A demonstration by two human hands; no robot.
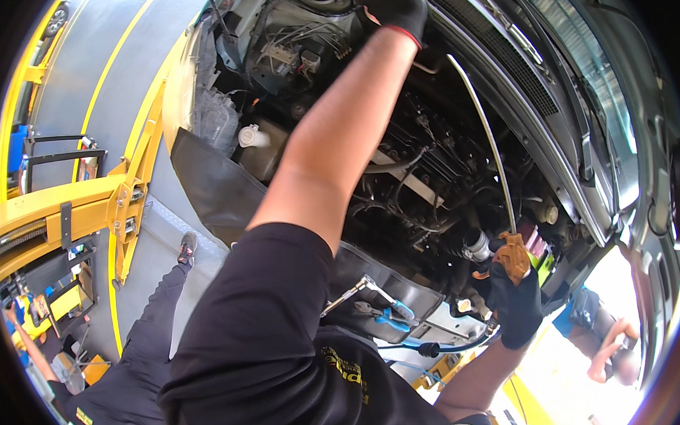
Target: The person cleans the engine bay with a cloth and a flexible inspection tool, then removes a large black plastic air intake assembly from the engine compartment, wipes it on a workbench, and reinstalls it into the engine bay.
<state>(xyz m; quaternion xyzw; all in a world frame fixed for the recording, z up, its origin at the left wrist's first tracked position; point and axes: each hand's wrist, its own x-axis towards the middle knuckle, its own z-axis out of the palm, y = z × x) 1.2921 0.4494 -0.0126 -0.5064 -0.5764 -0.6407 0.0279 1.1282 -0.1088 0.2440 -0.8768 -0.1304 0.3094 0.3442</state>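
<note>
My left arm reaches across the open engine bay (pixel 428 153) to its far side. My left hand (pixel 397 12), in a black glove with a red cuff, is partly cut off by the top edge, and its fingers are mostly hidden. Lower right, my right hand (pixel 517 304), also black-gloved, is closed round an orange-brown air gun (pixel 512 257). A long, thin, pale tube (pixel 480 118) runs up from the gun over the engine. Below the hand, a dark blue hose (pixel 461 349) joins a metal fitting beside my wrist.
A ratchet (pixel 366 282) and blue-handled pliers (pixel 389 319) lie on the near front edge. A black fender cover (pixel 215 187) hangs at the left. Beyond stands a yellow lift arm (pixel 52 215). Other people are at the lower left (pixel 114 404) and right (pixel 610 345). The windscreen (pixel 578 62) is upper right.
</note>
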